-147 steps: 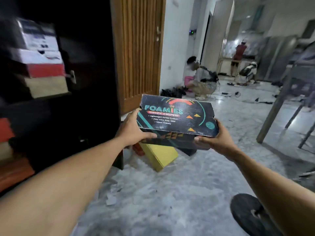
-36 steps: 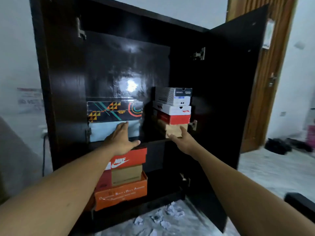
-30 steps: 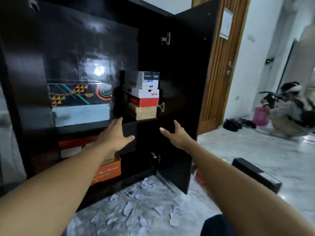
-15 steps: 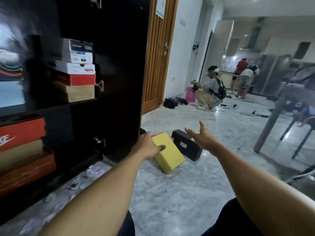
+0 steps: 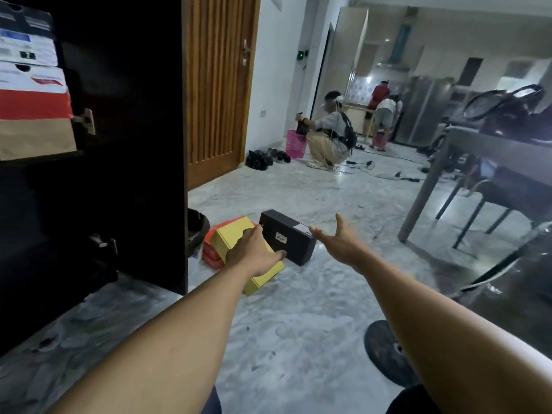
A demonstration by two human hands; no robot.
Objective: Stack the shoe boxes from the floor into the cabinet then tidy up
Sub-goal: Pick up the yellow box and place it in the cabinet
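Observation:
Three shoe boxes lie on the marble floor beside the open cabinet door [image 5: 143, 144]: a black box [image 5: 294, 240], a yellow box [image 5: 231, 236] and an orange-red box [image 5: 213, 252] under the yellow one. My left hand [image 5: 254, 253] is spread open over the yellow box, fingertips near the black box's left end. My right hand [image 5: 337, 239] is open, palm inward, just right of the black box and apart from it. Stacked boxes [image 5: 33, 94] sit on the cabinet shelf at the upper left.
A grey table [image 5: 484, 153] with chairs stands at the right. A person [image 5: 331, 135] crouches by a pink basket [image 5: 295, 143] further back, with cables on the floor. A wooden door [image 5: 218, 85] is behind the cabinet. A dark round object [image 5: 385, 354] lies near my right forearm.
I have turned from the cabinet, where the patterned box now rests on the shelf, toward the floor. Both empty hands have moved down and closer to the black and yellow boxes.

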